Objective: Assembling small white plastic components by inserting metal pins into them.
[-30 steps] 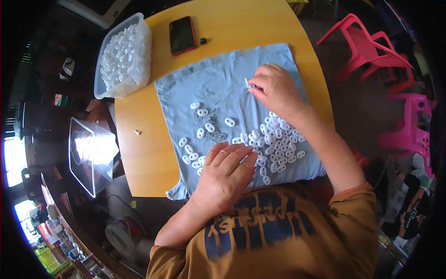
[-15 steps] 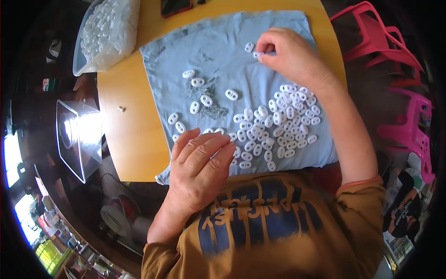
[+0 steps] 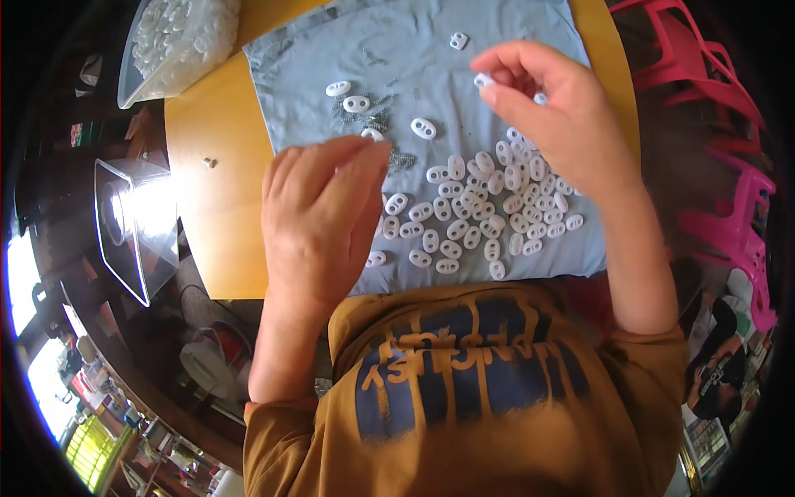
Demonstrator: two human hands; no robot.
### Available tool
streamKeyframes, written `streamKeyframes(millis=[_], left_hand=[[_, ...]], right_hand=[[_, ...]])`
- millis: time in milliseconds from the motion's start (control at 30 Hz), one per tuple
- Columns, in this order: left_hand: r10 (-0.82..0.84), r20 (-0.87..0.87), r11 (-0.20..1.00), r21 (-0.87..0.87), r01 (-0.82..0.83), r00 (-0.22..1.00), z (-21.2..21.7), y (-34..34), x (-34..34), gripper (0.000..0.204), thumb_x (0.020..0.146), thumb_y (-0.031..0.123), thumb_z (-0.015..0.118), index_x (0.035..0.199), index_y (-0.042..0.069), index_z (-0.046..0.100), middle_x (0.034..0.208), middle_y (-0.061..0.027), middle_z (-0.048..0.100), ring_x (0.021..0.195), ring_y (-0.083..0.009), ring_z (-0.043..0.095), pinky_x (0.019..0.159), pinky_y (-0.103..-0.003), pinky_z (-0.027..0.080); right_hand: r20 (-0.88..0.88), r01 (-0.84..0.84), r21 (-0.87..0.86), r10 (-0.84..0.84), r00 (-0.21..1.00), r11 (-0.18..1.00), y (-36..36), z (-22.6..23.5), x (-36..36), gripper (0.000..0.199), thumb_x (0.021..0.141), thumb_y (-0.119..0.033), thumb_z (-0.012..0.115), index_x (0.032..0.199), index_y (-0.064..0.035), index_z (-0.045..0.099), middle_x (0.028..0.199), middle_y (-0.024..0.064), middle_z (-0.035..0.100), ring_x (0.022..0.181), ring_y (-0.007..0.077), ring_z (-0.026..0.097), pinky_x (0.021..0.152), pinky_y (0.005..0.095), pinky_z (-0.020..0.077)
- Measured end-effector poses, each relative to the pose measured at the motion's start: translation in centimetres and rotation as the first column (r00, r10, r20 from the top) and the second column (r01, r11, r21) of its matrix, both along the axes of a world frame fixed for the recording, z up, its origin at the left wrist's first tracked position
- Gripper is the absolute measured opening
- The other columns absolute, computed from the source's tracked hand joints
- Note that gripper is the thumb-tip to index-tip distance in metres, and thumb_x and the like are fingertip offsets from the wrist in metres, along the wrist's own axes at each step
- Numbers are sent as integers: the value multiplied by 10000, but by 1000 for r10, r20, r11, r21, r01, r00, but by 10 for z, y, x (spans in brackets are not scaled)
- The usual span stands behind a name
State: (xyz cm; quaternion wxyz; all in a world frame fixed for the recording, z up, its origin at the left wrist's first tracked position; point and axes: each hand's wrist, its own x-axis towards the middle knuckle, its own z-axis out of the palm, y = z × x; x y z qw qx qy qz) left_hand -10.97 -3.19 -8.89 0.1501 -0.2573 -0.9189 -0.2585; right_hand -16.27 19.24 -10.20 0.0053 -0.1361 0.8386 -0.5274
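A small white two-hole plastic piece (image 3: 483,81) sits between the thumb and forefinger of my right hand (image 3: 553,103), which is raised over the far right of the blue cloth (image 3: 464,91). A second white piece shows partly under that palm. My left hand (image 3: 319,211) hovers over the cloth's left part, thumb and fingertips pressed together beside the small metal springs (image 3: 402,160). Whatever those fingertips hold is hidden. Just past them lies a white oval piece (image 3: 373,134), partly covered. One squarish white piece (image 3: 458,41) rests alone near the far edge.
Many white oval two-hole pieces (image 3: 472,199) are spread over the near right of the cloth. A clear tub (image 3: 149,95) of white parts stands at the far left of the yellow table (image 3: 224,240). A small pale part (image 3: 209,163) lies nearby; pink chairs (image 3: 729,203) stand right.
My left hand has moved away from my body to the springs, its fingers drawing together. The right hand has lifted back from the far pieces with one in its fingers. The view has shifted slightly.
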Motion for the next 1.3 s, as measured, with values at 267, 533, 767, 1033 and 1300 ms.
streamKeyframes(millis=[267, 533, 767, 1033, 1300], left_hand=[[-94, -27, 972, -219, 86, 995, -16, 18, -62, 209, 730, 65, 558, 917, 77, 650, 862, -55, 602, 858, -245, 562, 817, -364, 404], [-248, 33, 928, -279, 247, 968, -21, 15, -77, 136, 696, 56, 591, 826, 69, 625, 856, -46, 596, 856, -234, 558, 803, -357, 394], [-113, 302, 965, 261, 32, 947, 9, 30, -42, 95, 715, 12, 641, 803, 47, 628, 779, -52, 587, 741, -170, 560, 702, -269, 426], [-563, 633, 435, 774, -460, 531, 12, 52, 15, 56, 822, 20, 595, 877, 11, 590, 804, 14, 573, 724, -49, 483, 649, -192, 394], [-586, 607, 321, 782, -534, 537, 5, 46, 19, 63, 832, 6, 587, 894, 10, 576, 807, 14, 578, 720, -20, 488, 610, -167, 386]], right_hand=[[490, 219, -552, 101, 866, 804, 13, 24, 43, 208, 834, -98, 593, 1014, 4, 602, 871, 22, 600, 767, 74, 541, 716, 213, 428], [540, 352, -644, 78, 838, 679, 13, 19, 55, 191, 834, -111, 607, 983, 7, 624, 795, 22, 614, 731, 62, 536, 687, 192, 433], [496, 318, -689, 104, 862, 652, 7, 30, 61, 223, 844, -105, 567, 1024, 24, 589, 843, 47, 606, 762, 110, 544, 725, 243, 431], [442, 280, -689, 82, 893, 669, -10, 48, 71, 208, 826, -100, 581, 986, 30, 601, 868, 66, 616, 749, 112, 543, 716, 250, 442], [421, 244, -668, 86, 903, 703, -19, 47, 75, 185, 827, -66, 585, 984, 30, 605, 889, 66, 624, 770, 87, 568, 707, 208, 451]])
